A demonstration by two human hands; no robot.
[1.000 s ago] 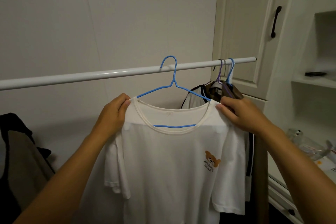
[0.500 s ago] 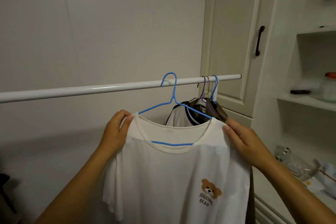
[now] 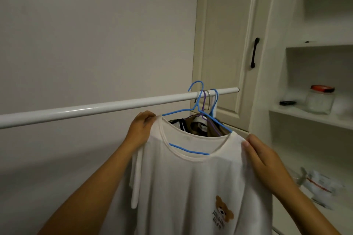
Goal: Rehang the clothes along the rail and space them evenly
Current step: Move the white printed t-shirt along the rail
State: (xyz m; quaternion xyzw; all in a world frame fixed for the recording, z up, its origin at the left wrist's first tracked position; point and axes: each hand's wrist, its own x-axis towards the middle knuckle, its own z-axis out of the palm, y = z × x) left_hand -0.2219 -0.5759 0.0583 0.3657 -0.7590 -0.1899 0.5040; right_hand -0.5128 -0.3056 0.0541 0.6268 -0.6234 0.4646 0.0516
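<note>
A white T-shirt [image 3: 193,181] with a bear print hangs on a blue wire hanger [image 3: 199,105] hooked over the white rail [image 3: 95,109], close to its right end. My left hand [image 3: 141,129] grips the shirt's left shoulder and my right hand [image 3: 261,160] grips its right shoulder. Right behind it, darker clothes [image 3: 198,128] hang bunched together on a purple hanger [image 3: 205,101] and another blue hanger [image 3: 215,99].
A cream cabinet door [image 3: 225,44] with a black handle [image 3: 254,52] stands just past the rail's end. Open shelves at the right hold a glass jar [image 3: 320,99] with a red lid and a small dark object [image 3: 287,102]. The rail's left stretch carries nothing.
The white shirt and its hanger have slid right along the rail, ending up against the bunched hangers. Both hands kept hold of the shoulders. The view has tilted up and to the right.
</note>
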